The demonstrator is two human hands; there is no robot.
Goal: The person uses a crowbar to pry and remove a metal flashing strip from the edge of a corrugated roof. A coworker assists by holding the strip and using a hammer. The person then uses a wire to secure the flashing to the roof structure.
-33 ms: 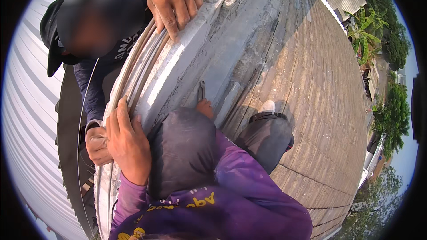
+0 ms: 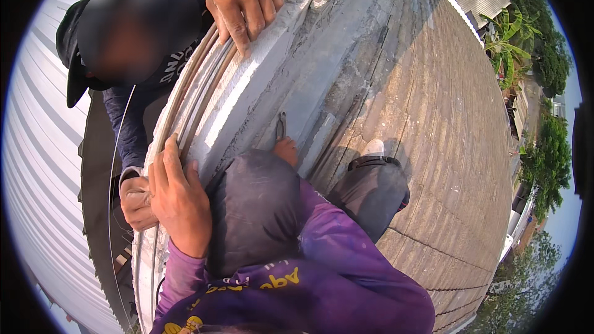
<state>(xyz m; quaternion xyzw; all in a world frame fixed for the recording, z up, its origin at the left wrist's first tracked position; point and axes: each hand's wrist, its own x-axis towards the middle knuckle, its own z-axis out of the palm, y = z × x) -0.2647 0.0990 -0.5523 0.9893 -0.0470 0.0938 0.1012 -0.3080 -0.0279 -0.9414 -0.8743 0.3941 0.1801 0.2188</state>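
Observation:
Along the top of a whitish ledge (image 2: 238, 83) runs a bundle of thin brown and grey cables (image 2: 198, 96). My left hand (image 2: 179, 201) curls over this bundle, fingers close together, pressed beside a co-worker's closed hand (image 2: 136, 201). The co-worker's other hand (image 2: 244, 3) lies over the cables farther up, fingertips touching the ledge. Past my bent knee (image 2: 253, 201), my right hand (image 2: 286, 149) shows only in part, low by the ledge. From it sticks a narrow dark metal tool with a looped end (image 2: 281, 125); its exact kind is unclear.
A co-worker in a dark hat (image 2: 77, 49) leans in from beyond the ledge. A thin loose wire (image 2: 113, 167) hangs there, with a white ribbed metal roof (image 2: 46, 130) farther left. Weathered roof tiles (image 2: 433, 142) slope away to my right, toward trees (image 2: 547, 161).

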